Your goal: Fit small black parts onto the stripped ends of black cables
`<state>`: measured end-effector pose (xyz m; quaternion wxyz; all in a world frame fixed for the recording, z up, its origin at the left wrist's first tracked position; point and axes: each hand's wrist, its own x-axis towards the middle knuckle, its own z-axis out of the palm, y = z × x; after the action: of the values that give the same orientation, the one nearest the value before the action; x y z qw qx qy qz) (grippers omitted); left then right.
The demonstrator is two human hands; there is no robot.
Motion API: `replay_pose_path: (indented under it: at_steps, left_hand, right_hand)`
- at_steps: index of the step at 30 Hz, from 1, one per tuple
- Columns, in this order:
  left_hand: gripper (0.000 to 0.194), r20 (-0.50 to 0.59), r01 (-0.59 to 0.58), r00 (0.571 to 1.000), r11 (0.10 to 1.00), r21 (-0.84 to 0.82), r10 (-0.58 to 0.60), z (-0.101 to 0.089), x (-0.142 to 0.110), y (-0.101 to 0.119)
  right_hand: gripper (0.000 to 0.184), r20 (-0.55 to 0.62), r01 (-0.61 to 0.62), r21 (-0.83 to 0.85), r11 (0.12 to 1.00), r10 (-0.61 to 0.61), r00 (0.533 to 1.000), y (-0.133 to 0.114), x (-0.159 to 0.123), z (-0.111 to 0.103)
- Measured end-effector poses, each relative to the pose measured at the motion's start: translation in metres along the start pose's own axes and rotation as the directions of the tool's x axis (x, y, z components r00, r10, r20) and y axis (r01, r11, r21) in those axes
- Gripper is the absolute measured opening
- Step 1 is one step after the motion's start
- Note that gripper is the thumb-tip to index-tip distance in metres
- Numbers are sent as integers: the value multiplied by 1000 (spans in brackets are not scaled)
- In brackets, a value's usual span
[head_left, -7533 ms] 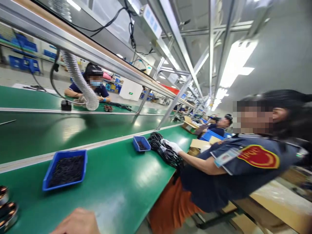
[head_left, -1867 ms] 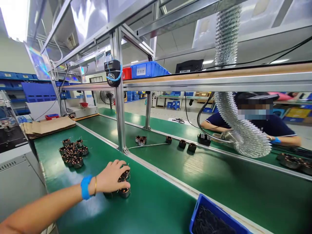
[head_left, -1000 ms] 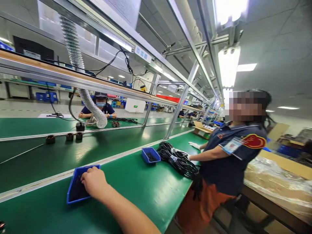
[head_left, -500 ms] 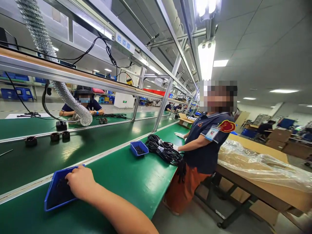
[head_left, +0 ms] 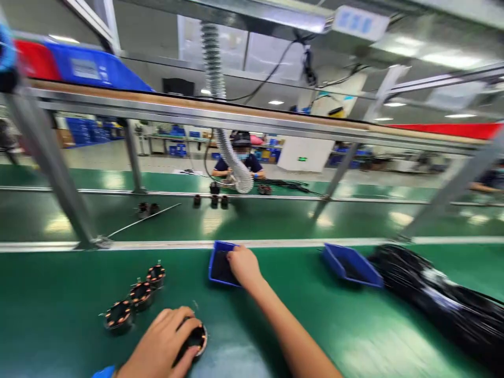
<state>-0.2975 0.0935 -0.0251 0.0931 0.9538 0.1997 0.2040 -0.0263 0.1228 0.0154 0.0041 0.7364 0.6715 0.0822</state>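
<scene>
My left hand (head_left: 163,338) is curled over a round motor stator (head_left: 201,340) with copper windings and a dark centre, resting on the green bench. Thumb and fingers grip it from both sides. Just left of it, three similar stators (head_left: 140,295) sit in a slanting row. My right hand (head_left: 244,266) reaches into a shallow blue bin (head_left: 211,268) of small black parts, at the bench's back edge. Its fingers are bent together at the bin's right side. Whatever they pinch, if anything, is hidden.
To the right lie a second blue bin (head_left: 356,266) with dark contents and a big bundle of black cables (head_left: 437,299). Metal posts (head_left: 51,152) carry a shelf (head_left: 189,107) over the bench. A person (head_left: 241,157) sits across, behind a flexible duct (head_left: 236,168).
My view has swung left and down, so my left hand and the stators now show. The standing co-worker has left the view. My right hand stays at the blue bin.
</scene>
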Motion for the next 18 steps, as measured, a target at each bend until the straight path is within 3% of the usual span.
replay_pose_path:
  at_steps: [5,8,10,13,15,18]
  left_hand:
    - [38,85,103,992,992,-76,-97,-1,-4,12]
    - [45,134,108,986,990,-94,-95,-13,-3,17]
    - [59,148,55,988,991,-119,-37,-28,1,17]
    - [77,219,-148,960,981,-126,173,-49,10,11]
    - [71,259,-248,929,964,-98,266,-55,13,8]
    - [44,231,-225,949,974,15,215,-52,13,7]
  right_hand:
    - [11,-35,30,52,998,-28,999,-3,7,12]
    - [13,-71,14,108,994,-6,997,0,7,10]
    - [17,-112,12,168,986,7,994,3,7,10]
    - [23,-182,14,299,954,43,982,7,2,10]
    - [24,-223,25,405,914,72,972,8,-6,11]
    - [25,-261,70,552,831,93,961,6,-27,12]
